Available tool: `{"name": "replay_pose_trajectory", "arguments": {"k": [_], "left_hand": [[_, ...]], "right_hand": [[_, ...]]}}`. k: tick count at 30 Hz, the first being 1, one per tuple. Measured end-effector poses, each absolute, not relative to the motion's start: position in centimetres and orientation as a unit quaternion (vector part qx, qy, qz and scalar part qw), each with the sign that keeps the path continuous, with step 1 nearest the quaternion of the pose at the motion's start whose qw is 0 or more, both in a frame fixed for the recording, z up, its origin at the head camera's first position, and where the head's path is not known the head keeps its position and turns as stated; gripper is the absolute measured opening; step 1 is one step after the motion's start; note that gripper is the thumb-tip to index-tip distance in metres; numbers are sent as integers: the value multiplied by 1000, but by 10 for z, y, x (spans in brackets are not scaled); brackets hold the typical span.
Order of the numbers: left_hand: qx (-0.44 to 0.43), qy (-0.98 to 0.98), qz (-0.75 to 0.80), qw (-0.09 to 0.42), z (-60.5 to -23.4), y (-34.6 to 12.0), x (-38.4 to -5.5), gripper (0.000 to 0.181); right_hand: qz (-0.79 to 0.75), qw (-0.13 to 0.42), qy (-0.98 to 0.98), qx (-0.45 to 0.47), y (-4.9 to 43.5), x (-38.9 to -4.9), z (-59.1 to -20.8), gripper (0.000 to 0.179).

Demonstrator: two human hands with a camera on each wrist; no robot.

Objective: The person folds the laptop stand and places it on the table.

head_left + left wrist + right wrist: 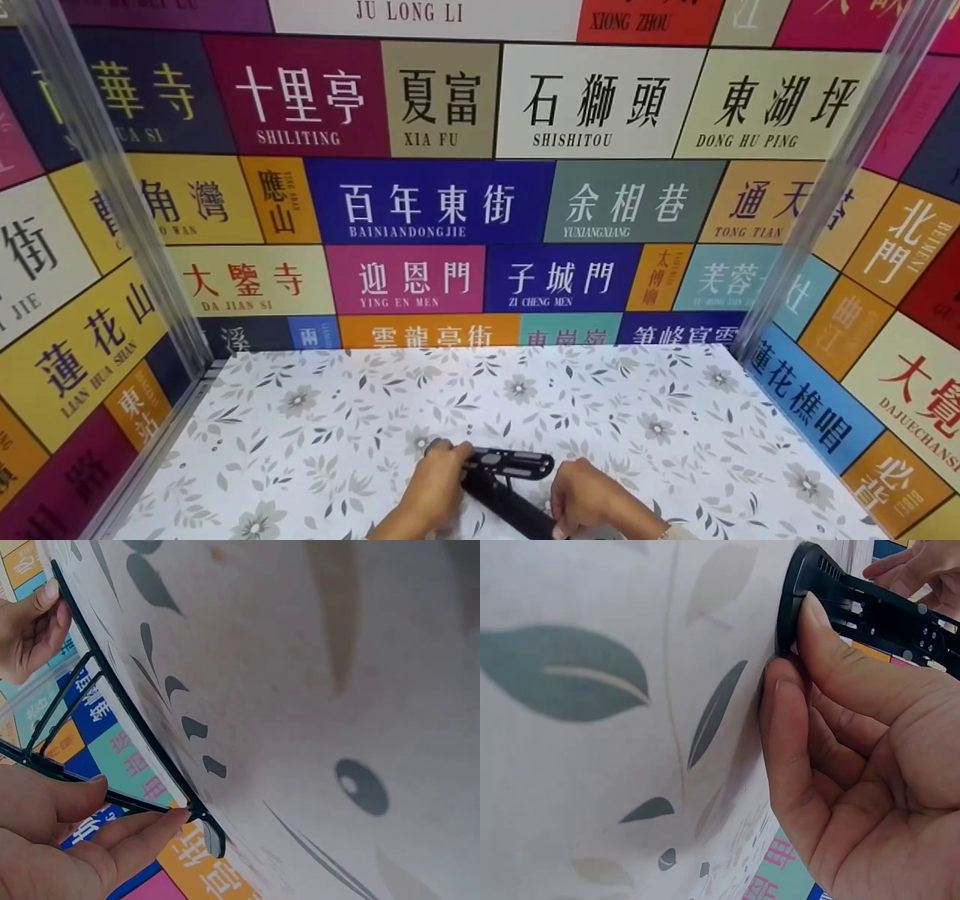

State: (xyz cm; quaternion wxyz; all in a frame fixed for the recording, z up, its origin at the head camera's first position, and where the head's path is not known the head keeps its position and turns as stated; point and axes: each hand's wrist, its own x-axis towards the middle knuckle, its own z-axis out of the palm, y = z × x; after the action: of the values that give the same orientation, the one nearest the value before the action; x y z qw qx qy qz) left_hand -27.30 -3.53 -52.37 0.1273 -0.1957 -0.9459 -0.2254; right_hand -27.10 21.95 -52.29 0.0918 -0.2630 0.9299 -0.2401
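Note:
A black folding stand (pixel 501 495), hinged at one end, is spread into a V on the patterned cloth. Its slotted upper plate (pixel 525 465) is raised from the long base (pixel 131 701), with thin struts (pixel 64 701) between them. Near the hinged end, my left hand (pixel 439 484) pinches the upper plate between thumb and fingers. My right hand (pixel 589 495) pinches the base's far end; in the right wrist view its thumb (pixel 817 619) lies on the rounded black tip (pixel 802 581) and the other fingers are curled below.
A white cloth (pixel 337 450) with grey leaves and flowers covers the table. Panels (pixel 431 202) of coloured signs with Chinese characters stand behind and on both sides. Clear upright strips (pixel 135 195) mark the corners.

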Motion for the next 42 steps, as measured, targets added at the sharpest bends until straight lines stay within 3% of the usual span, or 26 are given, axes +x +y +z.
{"name": "replay_pose_trajectory", "arguments": {"k": [12,17,27,34,42], "left_hand": [[-215,-939,-217,157,-525,-35,-279,28],[-221,-937,-227,148,-526,-36,-282,36],[-252,-921,-240,173,-527,-36,-291,33],[-277,-915,-250,155,-526,-39,-297,35],[-290,-911,-260,134,-527,-39,-301,31]], "right_hand": [[-248,68,928,-269,215,-264,-526,20],[-244,67,930,-267,212,-261,-527,20],[-224,35,930,-289,206,-256,-526,18],[-242,50,946,-210,203,-241,-523,20],[-248,61,936,-243,198,-241,-521,14]]}}
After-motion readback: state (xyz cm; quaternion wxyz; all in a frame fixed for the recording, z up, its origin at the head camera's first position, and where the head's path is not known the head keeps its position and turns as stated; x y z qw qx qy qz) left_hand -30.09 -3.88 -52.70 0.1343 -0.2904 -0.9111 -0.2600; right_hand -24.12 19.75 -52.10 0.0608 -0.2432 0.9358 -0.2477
